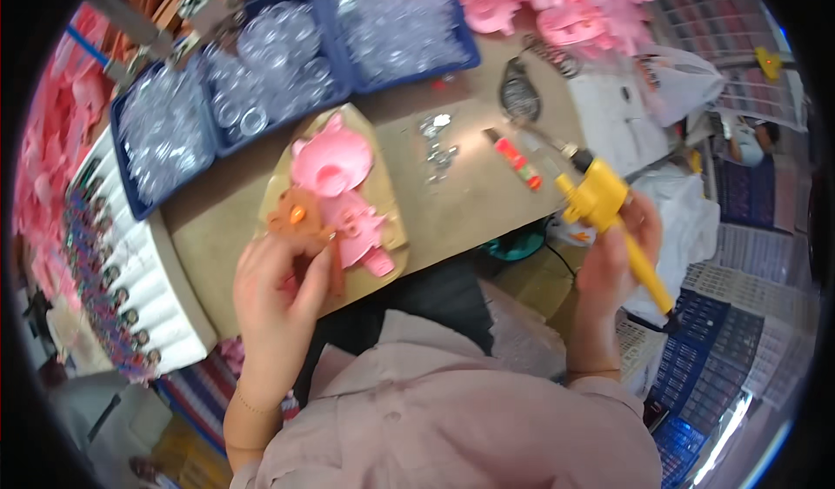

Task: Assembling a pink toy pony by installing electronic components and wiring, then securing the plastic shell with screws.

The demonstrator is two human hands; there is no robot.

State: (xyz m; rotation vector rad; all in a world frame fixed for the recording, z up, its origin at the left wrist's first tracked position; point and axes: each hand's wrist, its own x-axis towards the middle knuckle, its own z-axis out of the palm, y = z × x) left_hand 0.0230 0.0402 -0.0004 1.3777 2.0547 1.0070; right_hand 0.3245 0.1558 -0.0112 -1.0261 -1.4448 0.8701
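A brown plastic piece is grasped by the left hand beside pink parts, a yellow soldering iron by the right hand; a white bag is printed illegibly.

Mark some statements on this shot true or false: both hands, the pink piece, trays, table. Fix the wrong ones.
1. The right hand holds a yellow tool. True.
2. The left hand is empty. False: it holds a brown piece.
3. The round pink piece lies on a tan board. True.
4. The blue trays are filled with pink parts. False: they hold clear plastic parts.
5. The red-and-green tool is in the left hand. False: it lies on the table, apart from both hands.
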